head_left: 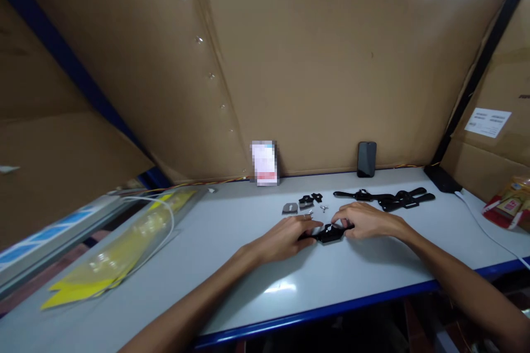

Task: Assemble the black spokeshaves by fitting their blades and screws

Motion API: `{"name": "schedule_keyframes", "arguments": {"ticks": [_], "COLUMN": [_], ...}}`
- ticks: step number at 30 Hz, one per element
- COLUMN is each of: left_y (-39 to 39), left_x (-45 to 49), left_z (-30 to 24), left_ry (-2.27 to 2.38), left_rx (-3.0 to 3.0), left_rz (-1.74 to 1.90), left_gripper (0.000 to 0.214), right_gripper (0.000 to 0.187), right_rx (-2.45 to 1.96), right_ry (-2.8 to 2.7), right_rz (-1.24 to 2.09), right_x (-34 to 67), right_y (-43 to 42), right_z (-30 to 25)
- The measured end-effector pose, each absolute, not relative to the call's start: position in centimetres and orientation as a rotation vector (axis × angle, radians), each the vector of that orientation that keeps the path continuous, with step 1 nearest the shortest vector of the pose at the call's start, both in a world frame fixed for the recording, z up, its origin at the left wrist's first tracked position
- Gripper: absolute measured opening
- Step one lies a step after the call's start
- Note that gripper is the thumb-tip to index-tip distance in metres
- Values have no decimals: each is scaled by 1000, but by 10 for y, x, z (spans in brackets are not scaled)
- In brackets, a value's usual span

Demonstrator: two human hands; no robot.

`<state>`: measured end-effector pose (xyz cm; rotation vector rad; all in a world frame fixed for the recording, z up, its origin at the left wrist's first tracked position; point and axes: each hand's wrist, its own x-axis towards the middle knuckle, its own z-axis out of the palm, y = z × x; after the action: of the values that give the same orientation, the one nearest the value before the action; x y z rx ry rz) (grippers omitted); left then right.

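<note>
A black spokeshave point(330, 233) lies on the table between my hands, its middle showing a small silvery part. My left hand point(287, 236) closes around its left handle, thumb on the near side. My right hand point(366, 220) grips the other handle, with the index finger bent over near the centre. Just beyond are flat grey blades point(290, 208), small black cap pieces point(306, 199) and silvery screws point(324, 208). More black spokeshave bodies point(361, 195) lie overlapping behind my right hand. Both handles are largely covered by my fingers.
A lit screen point(265, 162) and a dark phone point(366, 159) lean on the cardboard wall point(323, 66). Yellow-and-clear plastic packaging point(111, 259) lies at left. At right are a black box point(443, 179) with a white cable point(482, 223) and a red packet point(507, 204).
</note>
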<state>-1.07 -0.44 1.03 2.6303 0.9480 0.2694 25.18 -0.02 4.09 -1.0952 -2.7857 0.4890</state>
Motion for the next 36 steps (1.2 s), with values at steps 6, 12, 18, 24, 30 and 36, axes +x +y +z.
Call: {"name": "schedule_keyframes", "arguments": {"ticks": [6,12,18,24,30,36], "left_y": [-6,-4,-4,-4,-4,-4], "left_x": [-11,-12,-12,-11,-11,-11], "left_z": [10,6,6,8,8,8], "left_ry": [954,924,920,929,934,936], "left_rx": [2629,2622,2622,2617,2623,2620], "left_rz": [266,303,317,320,298,329], "left_gripper": [42,44,43,42,39,36], "right_gripper": [20,23,25,19,25,39], "right_rx": [-1090,-1127,-1094,-1076,-1071,-1018], "right_ry": [-2848,-2839,-2826,-2809,-2787,-2710], "right_rz": [494,495,496,480,480,423], "right_x": [252,250,252,253,253,251], "right_y": [1,-2,-1,0,0,-4], "right_z": [41,43,41,40,38,43]}}
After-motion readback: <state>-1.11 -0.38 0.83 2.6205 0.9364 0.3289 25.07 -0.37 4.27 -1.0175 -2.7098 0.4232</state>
